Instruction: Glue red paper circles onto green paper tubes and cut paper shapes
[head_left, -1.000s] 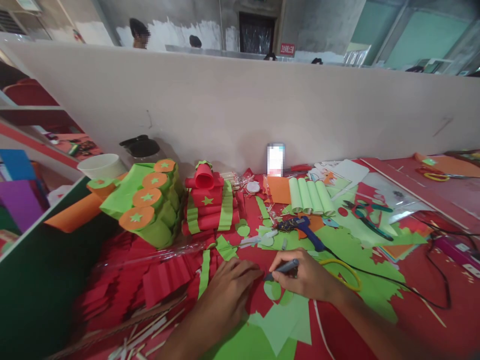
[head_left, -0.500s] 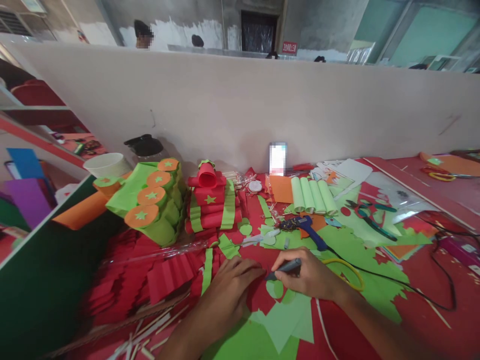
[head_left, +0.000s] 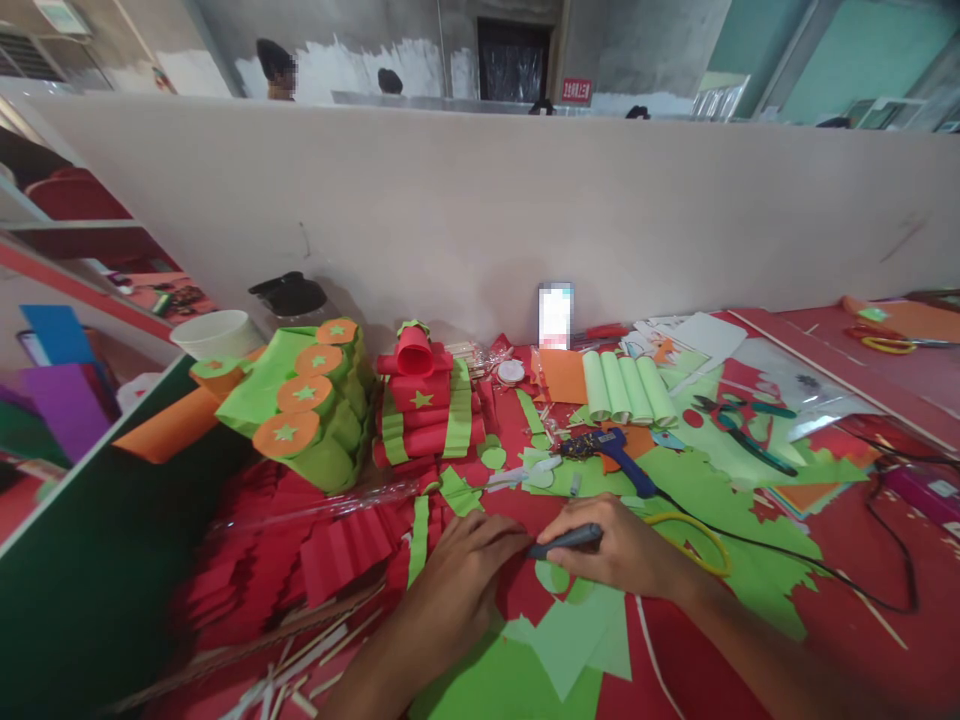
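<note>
My right hand (head_left: 619, 550) grips a dark grey marker pen (head_left: 568, 541), its tip pointing left and down at the red surface. My left hand (head_left: 469, 570) lies palm down with its fingers stretched out, the fingertips close to the pen's tip. Whatever lies under those fingertips is hidden. Just below the pen are small light green paper circles (head_left: 553, 577), partly covered by my right hand. Pale green paper pieces (head_left: 566, 640) lie in front of both hands. A small grey cap (head_left: 575, 484) rests beyond the pen.
A blue glue gun (head_left: 628, 468) lies beyond my right hand, its black cord running right. Yellow-handled scissors (head_left: 701, 522) sit beside my right wrist. Pliers (head_left: 754, 440), green paper rolls (head_left: 628, 390) and red paper figures (head_left: 424, 410) stand or lie around. A lit phone (head_left: 555, 315) leans against the partition (head_left: 450, 200).
The marker pen has tilted a little flatter, and its tip has shifted slightly left towards my left fingertips. My left hand stays nearly in place.
</note>
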